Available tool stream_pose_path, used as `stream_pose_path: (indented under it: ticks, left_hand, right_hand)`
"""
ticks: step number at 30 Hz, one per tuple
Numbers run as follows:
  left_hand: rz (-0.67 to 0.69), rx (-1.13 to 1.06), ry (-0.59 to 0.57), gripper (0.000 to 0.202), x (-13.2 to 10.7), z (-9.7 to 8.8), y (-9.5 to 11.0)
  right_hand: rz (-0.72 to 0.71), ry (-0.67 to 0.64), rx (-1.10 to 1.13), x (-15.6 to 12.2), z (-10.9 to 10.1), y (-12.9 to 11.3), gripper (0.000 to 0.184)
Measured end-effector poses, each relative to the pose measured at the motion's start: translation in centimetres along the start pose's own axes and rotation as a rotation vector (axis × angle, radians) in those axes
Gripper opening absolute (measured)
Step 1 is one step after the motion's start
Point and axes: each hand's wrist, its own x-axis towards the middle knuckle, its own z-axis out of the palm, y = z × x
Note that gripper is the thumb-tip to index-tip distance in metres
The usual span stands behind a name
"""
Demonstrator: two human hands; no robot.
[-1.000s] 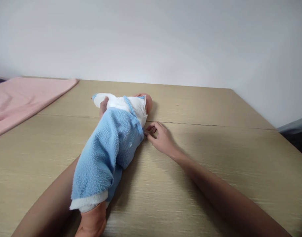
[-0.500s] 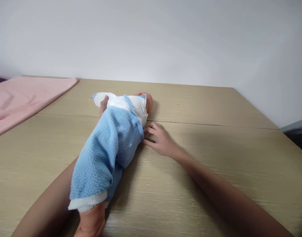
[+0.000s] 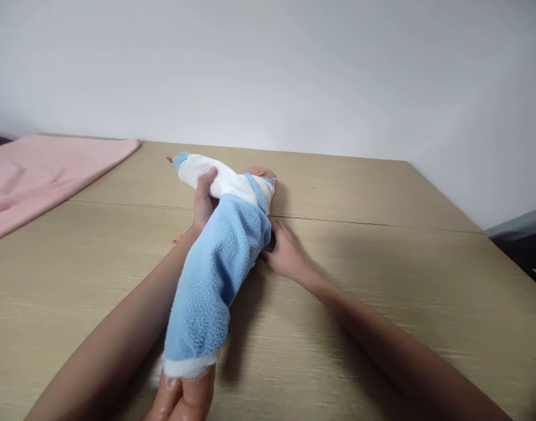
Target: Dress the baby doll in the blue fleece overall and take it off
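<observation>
A baby doll (image 3: 219,251) in a fuzzy blue and white outfit is turned on its side over the table, head at the far end and bare feet towards me. My left hand (image 3: 204,199) grips the doll from the left, under its raised white-sleeved arm, with the thumb on top. On the other side, my right hand (image 3: 285,248) reaches against the outfit's waist. Its fingertips are hidden behind the blue cloth, so what they pinch, if anything, does not show.
A pink cloth (image 3: 52,169) lies at the table's far left. The wooden table (image 3: 382,280) has a seam running across it and meets a pale wall (image 3: 294,70) behind. Something dark (image 3: 525,251) stands beyond the right edge.
The doll has rolled further onto its side and shifted right, its sleeved arm now raised. More of my left hand shows; my right fingers have slid behind the cloth.
</observation>
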Motion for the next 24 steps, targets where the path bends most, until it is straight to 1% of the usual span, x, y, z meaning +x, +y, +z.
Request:
stream_pose_path:
  ticks: [2,4,6,9,11,15,17,19,21,24]
  left_hand:
    - [-0.002,0.038,-0.026,0.053,0.3,-0.1,-0.2]
    - [-0.014,0.095,-0.043,0.052,0.4,0.2,-0.4]
    - [-0.024,0.141,-0.043,0.055,0.3,0.6,-0.5]
    - [-0.006,0.151,-0.019,0.054,-0.1,1.4,-0.7]
    - [0.012,0.137,0.001,0.051,-0.4,2.0,-0.8]
    - [0.026,0.145,0.017,0.050,-1.1,3.6,-1.3]
    - [0.053,0.172,-0.016,0.048,-1.6,4.5,-1.5]
    - [0.076,0.210,-0.083,0.042,-1.9,5.2,-1.8]
    - [0.078,0.241,-0.142,0.038,-2.1,5.8,-2.1]
    - [0.068,0.288,-0.159,0.041,-2.2,6.3,-2.7]
  right_hand:
    - [0.015,0.009,-0.026,-0.6,0.0,-0.2,0.046]
    - [0.001,0.010,-0.019,-1.2,-0.1,-0.3,0.046]
    - [-0.012,-0.005,0.006,-2.0,-0.3,-0.4,0.045]
    - [0.040,-0.013,0.042,-3.3,-1.1,-0.4,0.039]
    - [0.080,-0.006,0.114,-4.3,-2.0,-0.4,0.036]
    - [0.176,0.012,0.299,-6.2,-4.4,-0.5,0.040]
    - [0.209,0.019,0.352,-7.1,-5.7,-0.8,0.037]
    - [0.205,0.030,0.399,-8.0,-6.9,-1.1,0.034]
    - [0.190,0.038,0.444,-8.8,-7.9,-1.3,0.037]
    - [0.198,0.058,0.497,-9.8,-9.0,-0.9,0.043]
